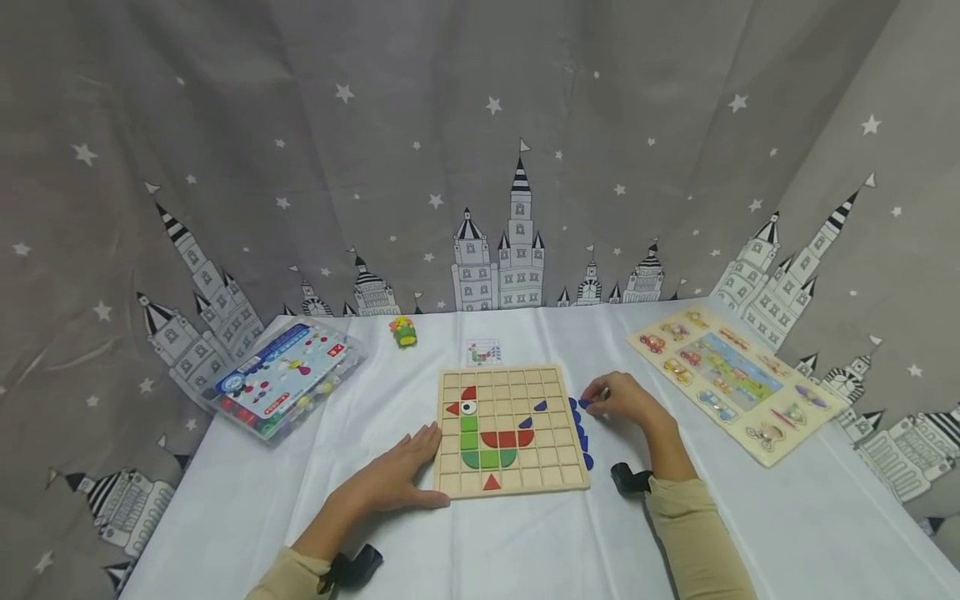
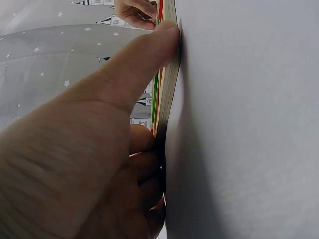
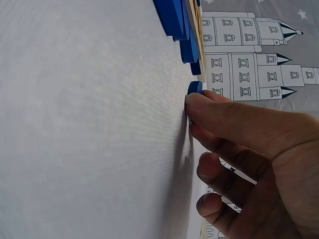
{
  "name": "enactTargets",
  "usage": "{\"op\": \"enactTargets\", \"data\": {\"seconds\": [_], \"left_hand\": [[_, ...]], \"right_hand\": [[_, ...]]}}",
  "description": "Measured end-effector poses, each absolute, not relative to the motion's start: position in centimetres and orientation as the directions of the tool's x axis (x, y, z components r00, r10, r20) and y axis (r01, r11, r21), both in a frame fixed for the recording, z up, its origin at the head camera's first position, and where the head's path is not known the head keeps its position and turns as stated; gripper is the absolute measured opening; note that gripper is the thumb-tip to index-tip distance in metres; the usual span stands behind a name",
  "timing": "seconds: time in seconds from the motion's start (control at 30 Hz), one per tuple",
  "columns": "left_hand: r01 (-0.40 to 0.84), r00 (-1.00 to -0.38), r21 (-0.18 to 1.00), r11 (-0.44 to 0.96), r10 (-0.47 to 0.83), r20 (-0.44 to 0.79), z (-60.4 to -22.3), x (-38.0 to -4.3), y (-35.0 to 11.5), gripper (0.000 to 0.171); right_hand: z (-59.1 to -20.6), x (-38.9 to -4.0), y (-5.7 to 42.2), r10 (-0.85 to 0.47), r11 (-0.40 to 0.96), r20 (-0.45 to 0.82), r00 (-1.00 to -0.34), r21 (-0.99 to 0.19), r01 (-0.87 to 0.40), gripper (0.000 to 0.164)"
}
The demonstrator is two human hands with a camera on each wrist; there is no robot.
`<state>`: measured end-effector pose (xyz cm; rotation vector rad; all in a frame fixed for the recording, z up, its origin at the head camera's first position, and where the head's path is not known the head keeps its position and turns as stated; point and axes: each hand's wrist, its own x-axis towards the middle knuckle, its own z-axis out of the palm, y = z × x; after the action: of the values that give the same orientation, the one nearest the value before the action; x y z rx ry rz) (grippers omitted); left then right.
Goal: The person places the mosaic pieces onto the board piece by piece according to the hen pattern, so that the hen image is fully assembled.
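A wooden grid board (image 1: 555, 479) lies on the white cloth. Red, green and blue pieces on it form a bird, with a round white eye piece (image 1: 468, 407). My left hand (image 1: 401, 471) rests at the board's near left corner, fingers along the left side and thumb (image 2: 167, 37) touching the front edge. Beyond the board's right side, my right hand (image 1: 622, 398) pinches a small blue piece (image 3: 195, 87) between thumb and index finger, low over the cloth. Several other blue pieces (image 1: 583, 443) line that right edge. Two blue pieces (image 1: 540, 406) sit apart on the grid.
A small picture card (image 1: 483, 352) with a bird pattern lies behind the board. Farther left are a toy figure (image 1: 404, 332) and a clear plastic case (image 1: 285, 379) of colored pieces. A wooden picture puzzle (image 1: 731, 375) lies at the right. Behind the table hangs a grey castle-print curtain (image 1: 420, 100).
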<state>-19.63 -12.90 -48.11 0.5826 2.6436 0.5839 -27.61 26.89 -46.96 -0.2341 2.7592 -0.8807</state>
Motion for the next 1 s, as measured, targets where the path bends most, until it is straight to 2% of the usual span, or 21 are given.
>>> {"op": "enactTargets", "data": {"seconds": [0.5, 0.77, 1.0], "left_hand": [[0.297, -0.848, 0.476, 0.828, 0.458, -0.268, -48.4, -19.6, -12.9, 0.112], [0.306, -0.847, 0.471, 0.827, 0.462, -0.262, -48.4, -19.5, -12.9, 0.112], [0.348, -0.843, 0.467, 0.813, 0.489, -0.223, -48.4, -19.7, -13.2, 0.111]], "right_hand": [[-46.5, -27.5, 26.2, -0.209, 0.826, -0.184, -0.96, -0.559, -0.072, 0.019], [-44.7, -26.6, 23.8, -0.29, 0.822, -0.106, -0.951, -0.536, -0.191, 0.015], [-43.8, -25.8, 21.2, -0.374, 0.803, -0.117, -0.92, -0.537, -0.258, 0.009]]}}
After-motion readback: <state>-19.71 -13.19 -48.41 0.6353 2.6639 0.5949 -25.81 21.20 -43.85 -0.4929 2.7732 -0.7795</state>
